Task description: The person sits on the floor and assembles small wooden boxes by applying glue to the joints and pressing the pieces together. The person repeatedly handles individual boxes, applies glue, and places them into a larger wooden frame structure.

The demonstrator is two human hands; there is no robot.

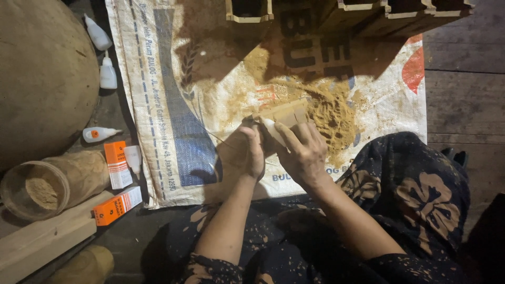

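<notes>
A: Wooden block (286,113), pale, ribbed, over sawdust pile (329,113) on woven sack (173,100).
B: Fingers?
A: Right hand (305,152) pinching it; left hand (244,155) curled w/ white glue bottle (273,129). Orange boxes (117,184) at left.

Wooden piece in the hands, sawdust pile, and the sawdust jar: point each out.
Wooden piece (286,113), head view, on its slatted top face.
Sawdust pile (331,113), head view, on its middle, right of the piece.
Sawdust jar (79,171), head view, on its side wall.
</notes>
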